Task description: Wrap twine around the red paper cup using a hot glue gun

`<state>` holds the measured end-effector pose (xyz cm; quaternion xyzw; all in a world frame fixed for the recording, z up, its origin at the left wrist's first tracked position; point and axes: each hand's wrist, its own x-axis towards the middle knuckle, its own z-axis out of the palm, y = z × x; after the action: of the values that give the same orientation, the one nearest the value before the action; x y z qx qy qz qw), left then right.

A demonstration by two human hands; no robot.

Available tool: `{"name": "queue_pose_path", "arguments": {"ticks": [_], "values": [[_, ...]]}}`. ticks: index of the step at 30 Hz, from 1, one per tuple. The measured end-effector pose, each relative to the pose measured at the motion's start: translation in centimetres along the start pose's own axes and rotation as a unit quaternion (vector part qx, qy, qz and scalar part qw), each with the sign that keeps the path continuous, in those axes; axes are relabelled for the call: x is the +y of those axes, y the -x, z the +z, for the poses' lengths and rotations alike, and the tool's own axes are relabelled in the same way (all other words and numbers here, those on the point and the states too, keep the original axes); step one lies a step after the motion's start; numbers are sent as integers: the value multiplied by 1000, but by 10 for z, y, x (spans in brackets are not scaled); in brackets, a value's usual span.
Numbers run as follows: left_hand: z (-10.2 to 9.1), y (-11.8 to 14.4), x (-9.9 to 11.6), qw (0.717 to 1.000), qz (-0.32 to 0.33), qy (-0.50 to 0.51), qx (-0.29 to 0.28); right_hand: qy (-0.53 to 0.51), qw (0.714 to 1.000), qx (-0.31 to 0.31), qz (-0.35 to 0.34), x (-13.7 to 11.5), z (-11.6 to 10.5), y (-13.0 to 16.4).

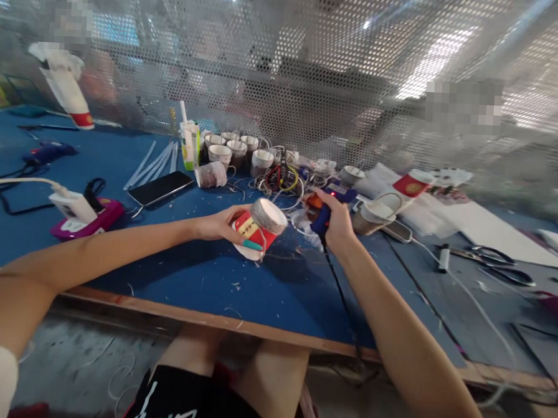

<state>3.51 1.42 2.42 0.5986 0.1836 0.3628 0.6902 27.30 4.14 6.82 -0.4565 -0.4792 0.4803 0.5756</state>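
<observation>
At nine o'clock a power strip (73, 206) sat on the blue tabletop (186, 273), a phone (160, 187) beside it. Dead centre, the left hand (219, 223) had its grip wrapped around a red paper cup (258, 228), tilted, mouth toward three o'clock. The right hand (337, 221), wrist bent, clutched the glue gun (320, 212), nozzle near the rim. Gluing looked underway; steady aim needed.
</observation>
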Motion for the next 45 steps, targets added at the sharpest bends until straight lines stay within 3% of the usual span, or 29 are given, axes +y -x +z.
{"name": "queue_pose_path", "arguments": {"ticks": [4, 7, 12, 16, 19, 22, 26, 30, 33, 36, 40, 42, 45], "values": [[-13, -15, 8, 993, 52, 12, 103, 37, 965, 206, -160, -3, -27, -27], [-24, -46, 16, 983, 80, -42, 158, 44, 945, 249, -207, -1, -35, -36], [-23, -100, 39, 978, -23, -180, 107, 56, 932, 250, -257, 6, -23, -27], [-19, -110, 65, 951, -13, -292, 106, 36, 906, 276, -317, 13, -15, -21], [-22, -108, 82, 936, 10, -336, 108, 30, 917, 254, -307, 20, -14, -24], [-24, -109, 90, 954, 23, -280, 105, 25, 930, 240, -279, 25, -13, -27], [-24, -107, 89, 980, -36, -177, 88, -4, 951, 220, -219, 22, -8, -22], [-26, -96, 81, 995, -61, -81, 13, -69, 987, 93, -110, 20, 1, -10], [-28, -92, 76, 997, -63, -46, -12, -92, 991, 42, -93, 25, 5, -8], [-30, -93, 72, 995, -47, -81, 25, -40, 986, 95, -134, 33, 2, -14], [-34, -95, 72, 965, -61, -216, 139, 80, 954, 218, -191, 41, -11, -28], [-40, -93, 76, 951, -71, -248, 170, 80, 949, 224, -206, 43, -15, -31], [-48, -88, 84, 966, -52, -196, 159, 46, 953, 197, -227, 42, -13, -30]]}}
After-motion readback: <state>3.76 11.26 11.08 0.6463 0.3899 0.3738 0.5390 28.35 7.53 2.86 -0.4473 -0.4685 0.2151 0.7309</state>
